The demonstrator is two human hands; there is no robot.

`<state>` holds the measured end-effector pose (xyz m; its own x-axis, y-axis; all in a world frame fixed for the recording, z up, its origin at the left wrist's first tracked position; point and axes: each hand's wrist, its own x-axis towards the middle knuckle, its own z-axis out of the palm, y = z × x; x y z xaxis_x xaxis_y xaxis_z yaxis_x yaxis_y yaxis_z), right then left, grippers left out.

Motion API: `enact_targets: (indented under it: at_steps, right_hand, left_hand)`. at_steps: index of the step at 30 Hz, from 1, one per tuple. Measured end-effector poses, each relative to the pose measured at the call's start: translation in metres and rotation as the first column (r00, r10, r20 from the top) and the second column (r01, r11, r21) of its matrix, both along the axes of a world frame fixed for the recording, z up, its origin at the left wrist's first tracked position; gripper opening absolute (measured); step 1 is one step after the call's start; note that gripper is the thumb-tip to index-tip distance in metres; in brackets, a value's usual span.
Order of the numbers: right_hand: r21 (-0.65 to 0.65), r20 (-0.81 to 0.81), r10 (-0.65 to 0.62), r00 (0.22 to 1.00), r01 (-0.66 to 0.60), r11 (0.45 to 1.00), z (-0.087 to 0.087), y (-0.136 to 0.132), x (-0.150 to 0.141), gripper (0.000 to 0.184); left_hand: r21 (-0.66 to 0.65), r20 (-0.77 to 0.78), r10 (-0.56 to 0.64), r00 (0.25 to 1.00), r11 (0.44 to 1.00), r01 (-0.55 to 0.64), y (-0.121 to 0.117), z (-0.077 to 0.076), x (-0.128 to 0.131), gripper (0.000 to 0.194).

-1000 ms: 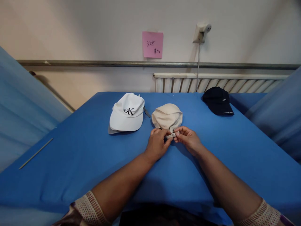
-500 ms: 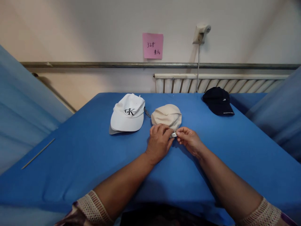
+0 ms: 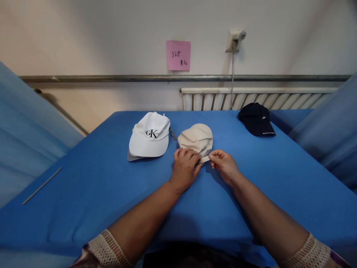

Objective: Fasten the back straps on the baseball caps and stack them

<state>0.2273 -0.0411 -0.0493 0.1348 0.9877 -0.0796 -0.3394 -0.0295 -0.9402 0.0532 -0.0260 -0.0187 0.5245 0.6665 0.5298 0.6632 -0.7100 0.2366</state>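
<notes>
A beige cap (image 3: 196, 138) lies on the blue-covered table in front of me, its back edge toward me. My left hand (image 3: 184, 167) is closed on that edge, near a small metal buckle (image 3: 201, 161). From the buckle a beige strap (image 3: 205, 159) runs out to the right. Its end is pinched between the thumb and fingers of my right hand (image 3: 224, 165). The left fingertips are partly hidden against the cap. To the left sits a white cap (image 3: 150, 136) with black "CK" lettering, resting on a greyish brim beneath it.
A dark navy cap (image 3: 257, 120) sits at the back right of the blue table cover (image 3: 111, 193). A thin stick (image 3: 41, 186) lies at the left. Behind are a radiator (image 3: 259, 98), a metal rail (image 3: 125, 78) and blue curtains (image 3: 19, 130) at the sides.
A longer stretch of strap now shows between my hands, and they are slightly farther apart. The whole view has shifted a little; the other caps stay in place.
</notes>
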Motion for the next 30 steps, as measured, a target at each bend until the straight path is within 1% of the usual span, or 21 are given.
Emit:
enact_targets:
  at_steps: [5, 7, 9, 10, 12, 13, 14, 15, 16, 18, 20, 22, 23, 24, 25, 26, 27, 28, 29, 30]
  right_hand:
    - [-0.016, -0.039, -0.043, 0.998, 0.042, 0.999, 0.002, -0.002, 0.001, 0.029]
    - [-0.077, -0.090, -0.063, 0.994, 0.056, 0.995, 0.003, -0.003, 0.001, 0.028]
    - [-0.178, -0.175, -0.084, 0.981, 0.052, 0.983, 0.005, -0.006, 0.000, 0.028]
    - [-0.225, -0.230, -0.069, 0.971, 0.016, 0.974, 0.007, -0.007, -0.001, 0.027]
    - [-0.264, -0.363, 0.038, 0.931, -0.142, 0.954, 0.008, -0.010, -0.003, 0.027]
    - [-0.249, -0.427, 0.107, 0.898, -0.231, 0.941, 0.008, -0.011, -0.005, 0.028]
    - [-0.223, -0.477, 0.157, 0.865, -0.292, 0.930, 0.008, -0.012, -0.007, 0.028]
    - [-0.198, -0.510, 0.180, 0.841, -0.318, 0.927, 0.007, -0.012, -0.008, 0.027]
    - [-0.181, -0.525, 0.180, 0.832, -0.316, 0.931, 0.006, -0.011, -0.010, 0.025]
    - [-0.170, -0.522, 0.140, 0.842, -0.263, 0.950, 0.003, -0.009, -0.012, 0.023]
    - [-0.162, -0.513, 0.103, 0.852, -0.214, 0.963, 0.002, -0.007, -0.011, 0.025]
    - [-0.142, -0.522, 0.075, 0.850, -0.173, 0.975, 0.002, -0.004, -0.006, 0.024]
    - [-0.131, -0.532, 0.061, 0.845, -0.153, 0.980, 0.002, -0.003, -0.003, 0.023]
    - [-0.122, -0.544, 0.049, 0.838, -0.137, 0.983, 0.003, -0.003, 0.001, 0.022]
    - [-0.115, -0.556, 0.042, 0.830, -0.127, 0.985, 0.004, -0.002, 0.004, 0.021]
    - [-0.111, -0.566, 0.038, 0.823, -0.121, 0.986, 0.005, -0.002, 0.006, 0.020]
    - [-0.109, -0.575, 0.037, 0.817, -0.121, 0.987, 0.005, -0.002, 0.008, 0.020]
    - [-0.110, -0.582, 0.038, 0.812, -0.125, 0.986, 0.006, -0.002, 0.009, 0.020]
    - [-0.114, -0.588, 0.040, 0.808, -0.131, 0.985, 0.006, -0.002, 0.009, 0.020]
    - [-0.119, -0.592, 0.041, 0.805, -0.137, 0.983, 0.006, -0.002, 0.007, 0.020]
  left_hand:
    - [0.003, 0.029, 0.004, 1.000, 1.000, -0.004, 0.001, 0.001, -0.001, 0.011]
    - [0.009, 0.045, 0.003, 0.999, 1.000, -0.003, 0.001, 0.001, -0.001, 0.010]
    - [0.017, 0.063, 0.006, 0.998, 1.000, -0.007, 0.001, 0.001, -0.002, 0.010]
    - [0.022, 0.073, 0.009, 0.997, 1.000, -0.010, 0.001, 0.001, -0.002, 0.010]
    - [0.028, 0.088, 0.012, 0.996, 0.999, -0.014, 0.001, 0.000, -0.002, 0.011]
    - [0.029, 0.092, 0.011, 0.996, 0.999, -0.014, 0.001, -0.001, -0.002, 0.012]
    - [0.028, 0.094, 0.008, 0.996, 1.000, -0.010, 0.001, -0.002, -0.002, 0.013]
    - [0.025, 0.093, 0.004, 0.996, 1.000, -0.006, 0.001, -0.002, -0.002, 0.013]
    - [0.020, 0.093, -0.003, 0.996, 1.000, 0.001, 0.001, -0.002, -0.001, 0.013]
    - [-0.001, 0.099, -0.027, 0.995, 1.000, 0.028, 0.000, -0.002, 0.000, 0.013]
    - [-0.042, 0.146, -0.058, 0.988, 0.997, 0.065, -0.001, -0.002, 0.000, 0.022]
    - [-0.095, 0.268, -0.048, 0.962, 0.993, 0.076, 0.001, -0.004, 0.000, 0.040]
    - [-0.134, 0.358, -0.010, 0.934, 0.989, 0.062, 0.003, -0.005, -0.001, 0.048]
    - [-0.191, 0.459, 0.048, 0.887, 0.981, 0.046, 0.005, -0.006, -0.001, 0.054]
    - [-0.269, 0.562, 0.124, 0.817, 0.962, 0.039, 0.009, -0.008, -0.001, 0.057]
    - [-0.368, 0.654, 0.214, 0.726, 0.928, 0.058, 0.012, -0.010, -0.001, 0.057]
    - [-0.477, 0.719, 0.313, 0.621, 0.872, 0.112, 0.016, -0.012, -0.001, 0.056]
    - [-0.579, 0.749, 0.414, 0.517, 0.789, 0.207, 0.019, -0.014, -0.001, 0.052]
    - [-0.654, 0.746, 0.509, 0.430, 0.682, 0.328, 0.021, -0.015, 0.000, 0.046]
    - [-0.690, 0.721, 0.590, 0.363, 0.562, 0.455, 0.023, -0.015, 0.000, 0.039]
